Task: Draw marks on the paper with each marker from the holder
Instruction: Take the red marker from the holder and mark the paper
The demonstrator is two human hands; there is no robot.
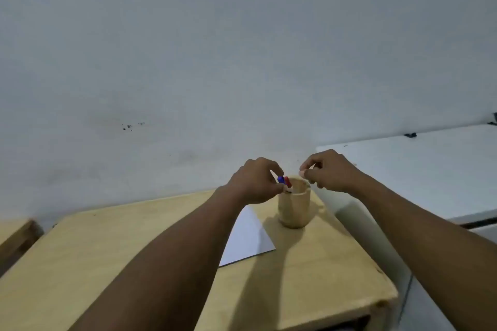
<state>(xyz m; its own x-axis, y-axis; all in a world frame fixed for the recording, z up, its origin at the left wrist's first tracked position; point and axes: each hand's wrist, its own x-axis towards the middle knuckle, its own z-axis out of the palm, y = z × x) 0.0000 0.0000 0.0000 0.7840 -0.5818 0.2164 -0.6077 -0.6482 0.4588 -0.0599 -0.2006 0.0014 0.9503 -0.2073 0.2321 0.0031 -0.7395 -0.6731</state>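
head view, nearest first: two bare forearms reach out over a wooden table [107,263]. a white sheet of paper [247,236] lies flat on it, partly hidden under the left forearm and showing no marks on the part that can be seen. just beyond and to the right stands the wooden holder [294,207], upright. at its rim the left hand [254,181] pinches the capped tops of a blue marker [281,179] and a red marker [288,182], whose lower ends seem to sit in the holder. the right hand [329,170] hovers beside the rim, fingers curled and pinched; i cannot tell if it grips anything. behind is a plain wall.

this looks like the picking step. next calls for lifting one marker clear, uncapping it, and bringing the tip to the paper.
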